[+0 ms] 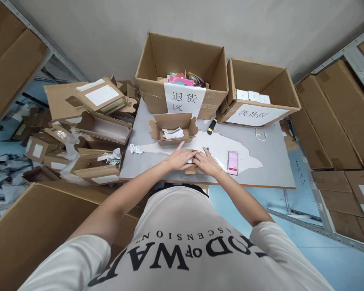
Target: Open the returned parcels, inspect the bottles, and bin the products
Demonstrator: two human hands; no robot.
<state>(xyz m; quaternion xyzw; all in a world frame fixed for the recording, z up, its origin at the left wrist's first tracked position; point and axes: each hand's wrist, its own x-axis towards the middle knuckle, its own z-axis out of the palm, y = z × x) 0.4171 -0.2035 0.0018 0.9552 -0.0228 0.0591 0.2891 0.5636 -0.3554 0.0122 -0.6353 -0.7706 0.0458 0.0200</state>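
Observation:
Both my hands rest together on a small cardboard parcel (191, 169) at the near edge of the grey table (269, 169). My left hand (180, 157) lies flat over its left part, fingers spread. My right hand (206, 162) presses on its right part; the parcel is mostly hidden beneath them. Just beyond stands an open small mailer box (173, 130) with crumpled white paper inside. A pink phone (232, 162) lies right of my right hand.
Two large open cartons with paper labels stand at the back: one (182, 72) with colourful items, one (261, 91) with small white boxes. A yellow-black cutter (211, 126), a white cable (261, 134), crumpled paper (136, 149). Discarded boxes (87, 129) pile left; shelving with cartons right.

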